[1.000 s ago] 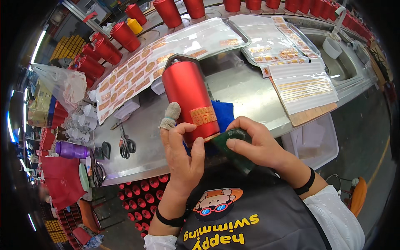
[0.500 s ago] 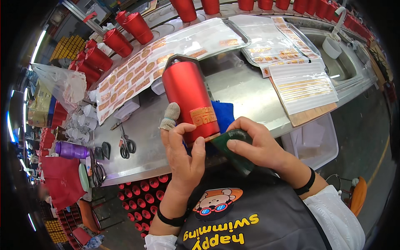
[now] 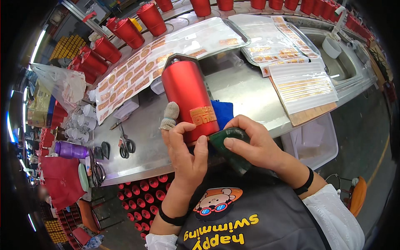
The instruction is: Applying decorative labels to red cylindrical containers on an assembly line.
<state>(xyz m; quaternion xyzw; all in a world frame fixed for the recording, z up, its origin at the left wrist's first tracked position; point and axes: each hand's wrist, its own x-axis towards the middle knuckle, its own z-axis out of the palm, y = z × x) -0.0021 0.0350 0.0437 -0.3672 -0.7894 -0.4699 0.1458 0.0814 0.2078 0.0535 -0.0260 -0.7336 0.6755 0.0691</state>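
Observation:
A red metallic bottle (image 3: 183, 89) lies tilted on a dark holder (image 3: 180, 56), its lower end toward me. A gold patterned decal (image 3: 203, 115) sits on its side near that end. My left hand (image 3: 185, 152) is closed round the lower end, thumb near the base, one finger in a pale cloth cot (image 3: 170, 114) along the left side. My right hand (image 3: 258, 143) pinches a dark green flat scraper-like piece (image 3: 237, 160), its left edge touching or very close to the bottle's base. A blue cloth (image 3: 224, 112) shows behind the bottle.
Gold decal sheets (image 3: 139, 68) lie across the steel table (image 3: 237, 83); a further sheet (image 3: 306, 85) rests on a board. Scissors (image 3: 126, 146) lie at left. Red bottles (image 3: 151, 20) line a conveyor behind. A sink (image 3: 339, 66) is far right, a white bin (image 3: 316, 141) below the table edge.
The right hand and the green piece have shifted slightly left and up against the bottle's base. Behind, the red bottles on the conveyor have moved right. The left hand has barely moved.

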